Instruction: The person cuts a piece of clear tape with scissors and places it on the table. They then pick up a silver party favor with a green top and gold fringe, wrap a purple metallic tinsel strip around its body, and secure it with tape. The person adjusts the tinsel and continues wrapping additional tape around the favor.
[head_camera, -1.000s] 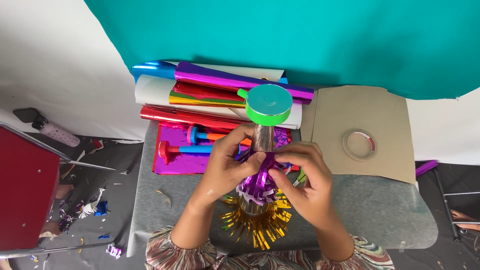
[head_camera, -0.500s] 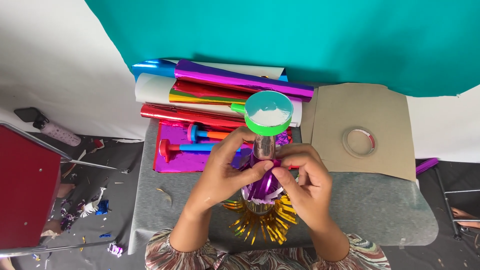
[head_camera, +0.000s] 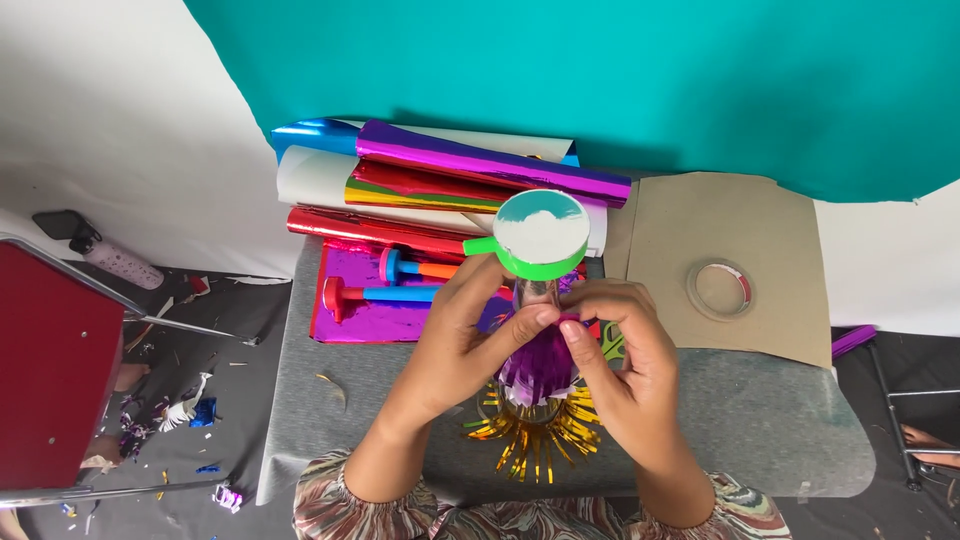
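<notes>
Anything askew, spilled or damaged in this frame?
Yes: foil scraps are strewn over the dark floor left of the grey table. Both hands press purple fringe around the clear bottle; nothing there looks damaged.

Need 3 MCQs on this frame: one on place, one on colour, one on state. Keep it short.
1. Where does the tape roll lie?
A. on the brown card
B. on the floor
C. on the foil rolls

2. What colour is the fringe between the fingertips?
A. blue
B. purple
C. white

3. How do the hands meet the bottle?
A. both hands are on it
B. only the left hand is on it
C. neither hand touches it

Answers:
1. A: the roll sits on the brown card, at the table's far right.
2. B: the fringe pinched at the neck is purple, above the gold fringe at the base.
3. A: left hand and right hand both press the purple fringe to the bottle.
</notes>
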